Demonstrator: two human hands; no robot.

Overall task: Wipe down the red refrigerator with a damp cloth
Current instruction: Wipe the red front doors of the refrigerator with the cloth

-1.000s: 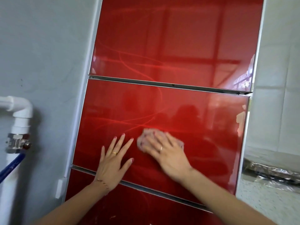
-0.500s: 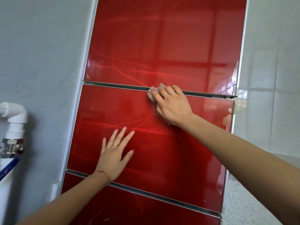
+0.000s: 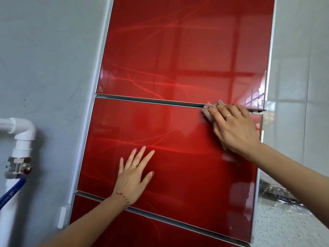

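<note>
- The glossy red glass-fronted refrigerator (image 3: 178, 68) stands between a grey wall (image 3: 44, 68) and a pale tiled wall (image 3: 299, 77), showing three door panels.
- The right hand (image 3: 235, 129) presses a crumpled pinkish damp cloth (image 3: 208, 111) flat against the middle panel's upper right corner, beside the metal seam (image 3: 151, 101); its fingers lie fairly straight over the cloth.
- The left hand (image 3: 133, 177) lies open, fingers spread, on the lower middle panel, apparently bracing.
- Judging by this, wiping is under way on the middle panel; nothing shows whether the top and bottom panels are done.
- A white plastic pipe (image 3: 21, 139) with a valve stands at left.
</note>
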